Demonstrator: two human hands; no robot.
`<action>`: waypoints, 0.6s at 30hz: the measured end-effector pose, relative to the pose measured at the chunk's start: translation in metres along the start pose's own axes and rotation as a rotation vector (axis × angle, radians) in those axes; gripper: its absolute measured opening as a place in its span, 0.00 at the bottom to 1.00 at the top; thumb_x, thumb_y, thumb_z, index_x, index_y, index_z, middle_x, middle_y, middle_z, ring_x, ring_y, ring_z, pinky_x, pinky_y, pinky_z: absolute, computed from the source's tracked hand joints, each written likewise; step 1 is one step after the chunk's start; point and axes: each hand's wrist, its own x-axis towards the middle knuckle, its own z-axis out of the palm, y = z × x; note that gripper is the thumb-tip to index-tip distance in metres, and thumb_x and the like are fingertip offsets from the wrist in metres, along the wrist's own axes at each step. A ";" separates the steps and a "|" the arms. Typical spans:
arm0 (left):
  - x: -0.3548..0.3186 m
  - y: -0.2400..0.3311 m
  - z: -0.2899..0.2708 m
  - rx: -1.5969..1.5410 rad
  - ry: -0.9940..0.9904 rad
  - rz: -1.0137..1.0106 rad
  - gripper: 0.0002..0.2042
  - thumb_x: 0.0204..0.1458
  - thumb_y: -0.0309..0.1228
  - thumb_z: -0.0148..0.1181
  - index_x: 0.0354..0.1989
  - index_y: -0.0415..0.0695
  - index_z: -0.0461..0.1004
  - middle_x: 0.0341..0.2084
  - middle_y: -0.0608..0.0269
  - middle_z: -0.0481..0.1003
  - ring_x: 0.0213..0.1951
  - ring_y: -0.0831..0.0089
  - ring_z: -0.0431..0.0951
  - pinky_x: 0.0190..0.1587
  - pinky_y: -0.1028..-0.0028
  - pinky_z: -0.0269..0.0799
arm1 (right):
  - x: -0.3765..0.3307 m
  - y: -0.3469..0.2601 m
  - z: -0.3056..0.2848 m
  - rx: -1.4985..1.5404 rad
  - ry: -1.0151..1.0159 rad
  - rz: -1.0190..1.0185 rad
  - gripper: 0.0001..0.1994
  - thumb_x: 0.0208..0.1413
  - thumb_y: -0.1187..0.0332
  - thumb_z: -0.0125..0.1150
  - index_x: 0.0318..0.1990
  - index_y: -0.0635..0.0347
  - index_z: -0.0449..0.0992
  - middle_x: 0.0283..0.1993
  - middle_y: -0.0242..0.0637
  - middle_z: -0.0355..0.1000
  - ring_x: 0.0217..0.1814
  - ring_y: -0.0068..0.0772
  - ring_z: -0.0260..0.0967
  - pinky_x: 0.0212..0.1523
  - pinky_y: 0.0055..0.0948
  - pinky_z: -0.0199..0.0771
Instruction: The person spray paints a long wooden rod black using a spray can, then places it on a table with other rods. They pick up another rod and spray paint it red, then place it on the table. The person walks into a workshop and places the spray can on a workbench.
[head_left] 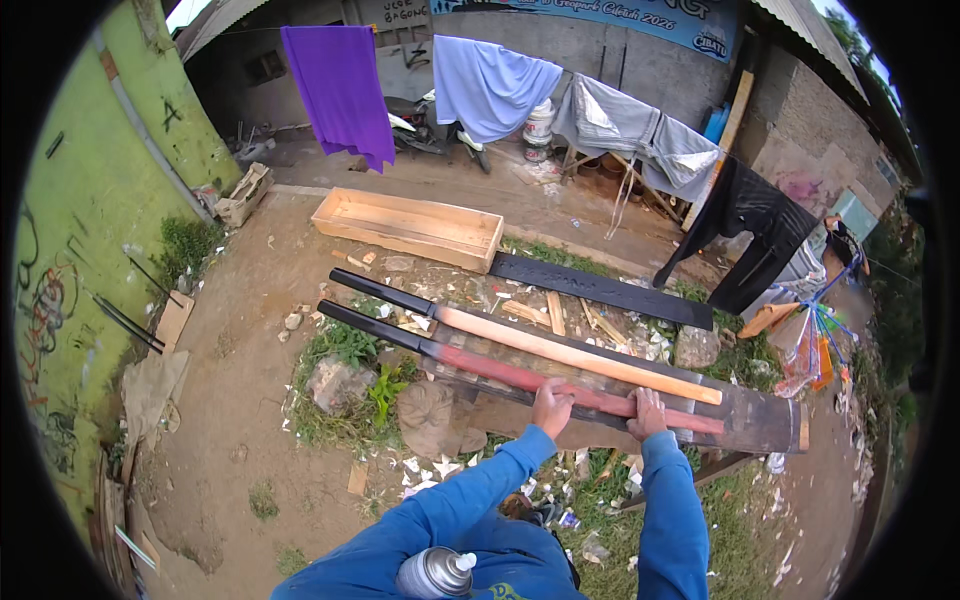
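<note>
A long, slightly curved wooden sword (490,368), painted red with a black end, lies on a dark plank bench (760,408). My left hand (552,407) is closed around the red part near its middle. Further right, my right hand (648,412) has its fingers wrapped over the same red part. Just beyond it lies a second wooden sword (580,352) of bare pale wood, also with a black end. Both black ends stick out past the bench's left edge. A spray can (432,574) rests against my blue clothing at the lower edge.
An open wooden box (410,238) and a long black board (600,290) lie beyond the bench. Stones, including one rock (340,385), wood scraps and white litter cover the ground. Laundry, including a purple cloth (338,95) and black trousers (745,235), hangs on a line.
</note>
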 end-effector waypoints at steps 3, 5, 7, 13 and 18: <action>0.012 0.002 -0.009 0.803 0.074 0.412 0.25 0.42 0.33 0.65 0.53 0.49 0.70 0.56 0.51 0.64 0.63 0.48 0.56 0.64 0.44 0.48 | 0.007 -0.003 0.000 -0.018 -0.076 0.054 0.25 0.29 0.76 0.59 0.42 0.52 0.66 0.46 0.42 0.64 0.54 0.52 0.59 0.54 0.50 0.63; 0.017 0.006 -0.026 1.115 -0.026 0.362 0.31 0.39 0.39 0.68 0.56 0.53 0.69 0.61 0.50 0.58 0.67 0.44 0.47 0.68 0.41 0.32 | 0.011 -0.005 0.001 -0.047 -0.085 0.072 0.25 0.28 0.77 0.59 0.42 0.52 0.66 0.46 0.42 0.63 0.54 0.53 0.59 0.53 0.50 0.63; 0.020 0.008 -0.043 1.167 -0.059 0.361 0.31 0.38 0.40 0.69 0.56 0.54 0.69 0.61 0.50 0.59 0.67 0.43 0.46 0.67 0.39 0.29 | 0.014 -0.007 0.002 -0.110 -0.126 0.122 0.25 0.28 0.77 0.58 0.41 0.52 0.65 0.46 0.43 0.63 0.54 0.53 0.60 0.53 0.50 0.63; 0.028 0.004 -0.069 1.205 0.042 0.409 0.25 0.39 0.41 0.71 0.50 0.64 0.75 0.53 0.67 0.66 0.63 0.55 0.55 0.67 0.37 0.28 | 0.017 -0.006 0.004 -0.089 -0.069 0.044 0.23 0.27 0.78 0.58 0.39 0.55 0.65 0.44 0.45 0.65 0.52 0.53 0.60 0.50 0.48 0.64; 0.037 0.003 -0.074 1.158 0.045 0.371 0.23 0.37 0.42 0.72 0.47 0.64 0.77 0.49 0.69 0.66 0.62 0.57 0.56 0.67 0.36 0.27 | 0.021 -0.010 0.005 -0.020 -0.054 0.009 0.22 0.26 0.78 0.58 0.37 0.58 0.65 0.40 0.46 0.66 0.49 0.54 0.62 0.49 0.48 0.64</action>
